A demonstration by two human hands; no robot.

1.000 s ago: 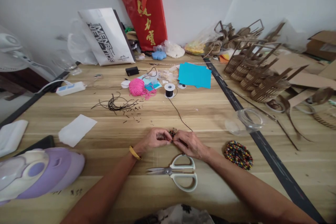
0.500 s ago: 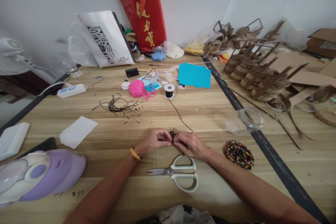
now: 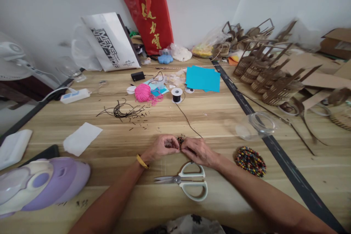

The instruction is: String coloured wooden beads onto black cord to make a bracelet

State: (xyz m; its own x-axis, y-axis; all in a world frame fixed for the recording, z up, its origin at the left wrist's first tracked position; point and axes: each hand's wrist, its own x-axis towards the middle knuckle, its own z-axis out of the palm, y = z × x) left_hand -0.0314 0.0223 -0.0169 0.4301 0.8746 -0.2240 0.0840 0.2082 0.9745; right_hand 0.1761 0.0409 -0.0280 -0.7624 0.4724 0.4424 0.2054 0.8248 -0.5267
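My left hand (image 3: pixel 166 145) and my right hand (image 3: pixel 199 150) meet at the middle of the table, fingertips pinched close together. Between them is a small cluster of dark, multicoloured beads (image 3: pixel 180 140), partly hidden by my fingers. Both hands grip at this beadwork; the exact bit in each pinch is too small to see. A thin black cord (image 3: pixel 189 121) runs from a white spool (image 3: pixel 177 94) down to my right hand. Just below my hands lie scissors (image 3: pixel 182 181) with pale handles, blades pointing left. A coil of colourful beads (image 3: pixel 250 161) rests beside my right forearm.
Black cords (image 3: pixel 120 110) and short cut bits lie left of centre, near pink yarn (image 3: pixel 142 92). Blue sheets (image 3: pixel 203 78) sit farther back. A purple-and-white device (image 3: pixel 60 179) stands at left, small woven baskets (image 3: pixel 274 80) at right. Clear plastic rings (image 3: pixel 261 123) lie right.
Almost nothing differs. Both hands stay pinched at the beads in the same spot, with only a very slight shift of the whole view.
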